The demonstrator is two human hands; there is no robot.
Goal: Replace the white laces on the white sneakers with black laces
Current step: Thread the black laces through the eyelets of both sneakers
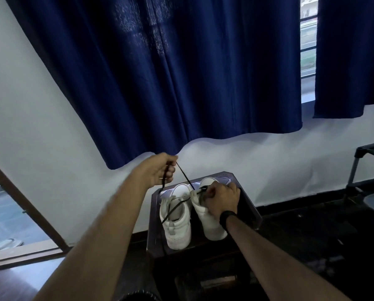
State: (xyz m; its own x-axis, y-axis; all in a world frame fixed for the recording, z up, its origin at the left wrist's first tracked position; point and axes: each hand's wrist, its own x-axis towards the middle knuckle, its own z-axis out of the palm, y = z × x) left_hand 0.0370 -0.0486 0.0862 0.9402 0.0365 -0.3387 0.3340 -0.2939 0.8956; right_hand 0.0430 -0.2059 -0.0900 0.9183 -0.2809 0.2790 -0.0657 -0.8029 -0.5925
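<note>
Two white sneakers stand side by side on a dark stool [249,205], toes away from me. My left hand [157,170] is raised above them and grips a black lace [184,177], which runs taut down to the eyelets of the right sneaker [210,222]. My right hand [222,198] holds the right sneaker at its tongue and top eyelets; a black band is on that wrist. More black lace trails over the left sneaker [177,224] and hangs down past the stool's front edge. Whether any white lace is on the shoes I cannot tell.
A dark blue curtain [181,72] hangs over the window behind the stool. A white wall runs below it. A grey metal rack [360,170] stands at the right. An open doorway [18,213] lies at the lower left. The floor is dark.
</note>
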